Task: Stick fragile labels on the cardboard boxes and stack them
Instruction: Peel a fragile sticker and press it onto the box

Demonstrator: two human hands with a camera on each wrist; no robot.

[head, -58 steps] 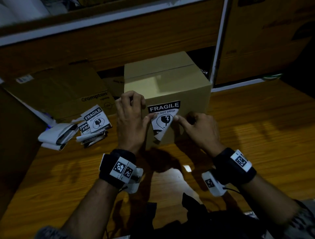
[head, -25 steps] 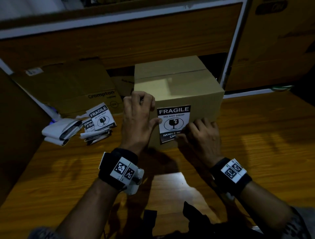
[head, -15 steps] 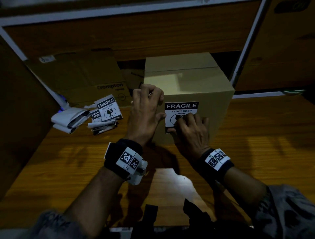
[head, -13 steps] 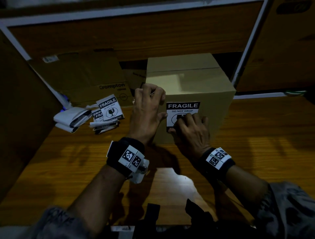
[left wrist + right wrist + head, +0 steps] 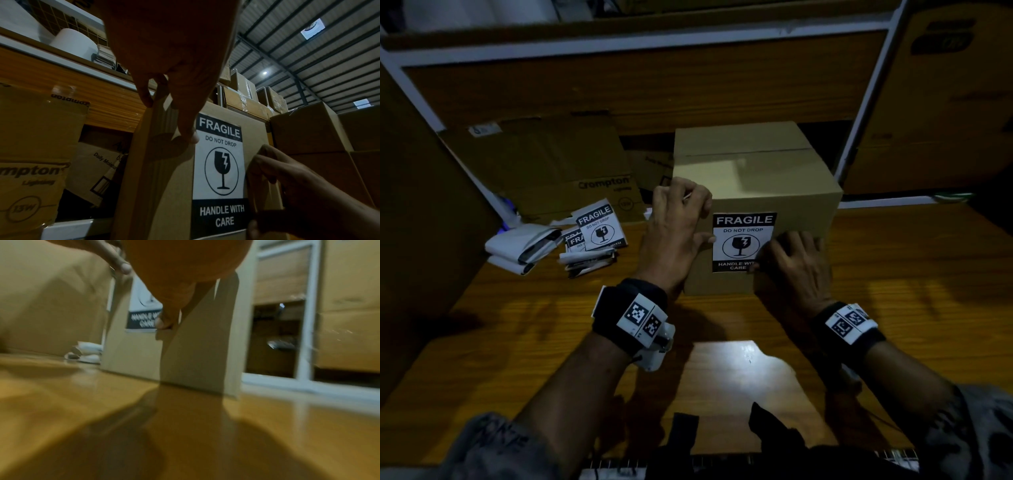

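Sealed cardboard box [image 5: 753,178] upright on the wooden table [image 5: 911,301], taped seam across its top. Fragile label [image 5: 743,241] flat on the near face, reading FRAGILE, DO NOT DROP, HANDLE WITH CARE, with a broken-glass symbol in a circle. Left hand [image 5: 674,236] wrapped round the box's upper left corner, fingers curled over the top edge, thumb tip touching the label's left edge near the "DO NOT DROP" line. Right hand [image 5: 794,263] laid flat against the near face just right of the label, fingers straight and pressing, thumb on the label's lower right corner over the black band. Loose fragile labels [image 5: 594,236] in an untidy heap on the table left of the box, well apart from it, with crumpled backing paper [image 5: 524,245] just beside them further left. Flattened Crompton carton [image 5: 558,168] leaning behind the heap against the wooden back panel [image 5: 654,82]. Larger cardboard boxes [image 5: 945,102] stacked at the right, beyond a white frame post [image 5: 866,102].
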